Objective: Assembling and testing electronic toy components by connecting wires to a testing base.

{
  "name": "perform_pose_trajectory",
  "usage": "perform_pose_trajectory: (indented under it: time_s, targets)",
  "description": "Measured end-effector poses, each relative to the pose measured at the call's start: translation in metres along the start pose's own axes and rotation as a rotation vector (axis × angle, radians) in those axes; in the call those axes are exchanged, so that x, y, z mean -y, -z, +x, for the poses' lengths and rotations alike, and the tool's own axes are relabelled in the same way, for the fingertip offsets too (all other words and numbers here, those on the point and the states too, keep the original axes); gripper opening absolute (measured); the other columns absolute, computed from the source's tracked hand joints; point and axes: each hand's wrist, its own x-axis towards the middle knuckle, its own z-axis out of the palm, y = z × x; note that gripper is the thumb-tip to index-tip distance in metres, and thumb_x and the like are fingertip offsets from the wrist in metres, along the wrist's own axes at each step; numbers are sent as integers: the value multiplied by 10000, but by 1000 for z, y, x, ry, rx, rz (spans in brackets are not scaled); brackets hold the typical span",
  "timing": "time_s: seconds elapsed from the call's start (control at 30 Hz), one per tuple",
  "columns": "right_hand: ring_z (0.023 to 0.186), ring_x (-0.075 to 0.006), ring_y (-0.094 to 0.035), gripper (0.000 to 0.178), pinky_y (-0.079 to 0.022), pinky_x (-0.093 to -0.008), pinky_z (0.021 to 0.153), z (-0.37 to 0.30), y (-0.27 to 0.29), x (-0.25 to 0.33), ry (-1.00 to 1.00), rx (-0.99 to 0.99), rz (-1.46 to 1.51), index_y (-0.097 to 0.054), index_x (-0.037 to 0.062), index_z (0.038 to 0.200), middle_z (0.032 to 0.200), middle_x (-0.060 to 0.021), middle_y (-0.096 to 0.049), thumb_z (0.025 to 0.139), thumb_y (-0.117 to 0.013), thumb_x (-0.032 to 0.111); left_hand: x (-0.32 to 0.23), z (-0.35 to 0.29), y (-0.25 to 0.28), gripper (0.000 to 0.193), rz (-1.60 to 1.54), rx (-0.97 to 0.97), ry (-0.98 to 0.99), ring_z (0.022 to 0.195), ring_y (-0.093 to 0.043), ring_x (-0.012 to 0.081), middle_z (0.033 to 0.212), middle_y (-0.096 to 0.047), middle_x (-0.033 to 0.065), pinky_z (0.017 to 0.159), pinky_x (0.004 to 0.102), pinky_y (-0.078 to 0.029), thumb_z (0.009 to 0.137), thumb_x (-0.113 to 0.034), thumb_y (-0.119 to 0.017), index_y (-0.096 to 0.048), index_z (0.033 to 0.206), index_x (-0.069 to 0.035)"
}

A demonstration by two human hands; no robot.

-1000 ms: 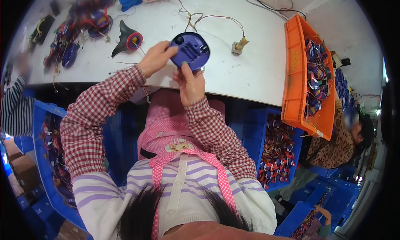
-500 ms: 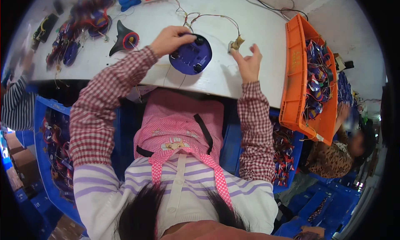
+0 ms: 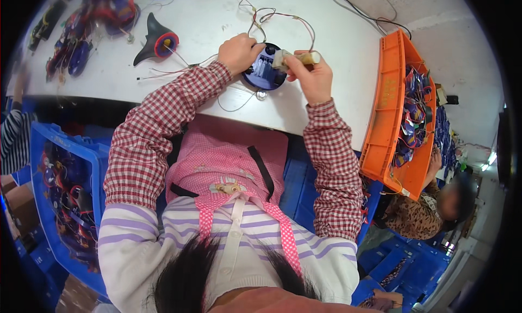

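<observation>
My left hand (image 3: 237, 53) grips the left rim of a round dark blue plastic shell (image 3: 261, 78), its hollow side facing up on the white table (image 3: 201, 104). Fittings inside the shell look bright, though their detail is blurred. In my right hand (image 3: 315, 80) is a yellowish tape-wrapped piece (image 3: 307, 58) with a pale block (image 3: 280, 60) at its end, over the shell's right side. Wires (image 3: 296, 18) run from this piece to the back of the table. By the shell's near edge lies a small silvery disc (image 3: 261, 95) with a thin wire.
A black fin-shaped part with a red ring (image 3: 165, 44) lies to the left, trailing wires. Behind it are piled wired parts (image 3: 103, 19). An orange crate (image 3: 380, 106) of blue parts borders the right side; a blue bin (image 3: 98, 177) stands lower left. Other people sit at both sides.
My right hand has come left, carrying the taped piece from the table's right side to over the shell. The shell has shifted slightly right with my left hand, and the silvery disc now shows.
</observation>
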Motion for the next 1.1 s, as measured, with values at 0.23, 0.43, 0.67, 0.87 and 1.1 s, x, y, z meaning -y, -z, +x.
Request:
perform_pose_trajectory:
  time_s: [0.23,0.43,0.67,0.87,1.1]
  targets:
    - [593,-105,-552,206,-489,-215,513,-6,-26,-31,250,-65,-230,-592,8,897,759,-69,-607,765,-733,78,-5,-1,0,307,-75,-30,45,668,-611,285,817,-638,91,588,374,-483,857,-350,-525,-637,845,-64]
    - [615,-123,-536,214,-460,-236,526,-5,-33,-40,651,-122,-703,-588,10,894,787,-42,-577,754,-737,73,-3,-7,-3,288,-118,-33,91,663,-614,305,827,-642,89,587,397,-486,851,-338,-526,-613,827,-64]
    - [607,-146,-514,232,-443,-256,536,-6,-37,-38,721,-95,-761,-592,21,880,788,-35,-547,717,-752,66,-9,-8,-5,272,-64,-63,103,638,-601,255,791,-637,44,560,353,-464,870,-336,-524,-603,812,-82]
    - [607,-158,-519,224,-445,-258,537,-1,-35,-29,496,-9,-771,-594,26,862,803,-57,-569,714,-749,89,-11,-7,-7,276,-27,-77,118,634,-602,256,784,-636,40,563,361,-467,876,-342,-521,-598,816,-84]
    - [648,-148,-526,250,-447,-254,553,8,-38,-29,403,92,-852,-587,11,891,880,-92,-584,734,-741,131,-13,-3,5,232,39,54,126,665,-600,250,829,-619,58,587,357,-472,871,-300,-545,-611,888,-78]
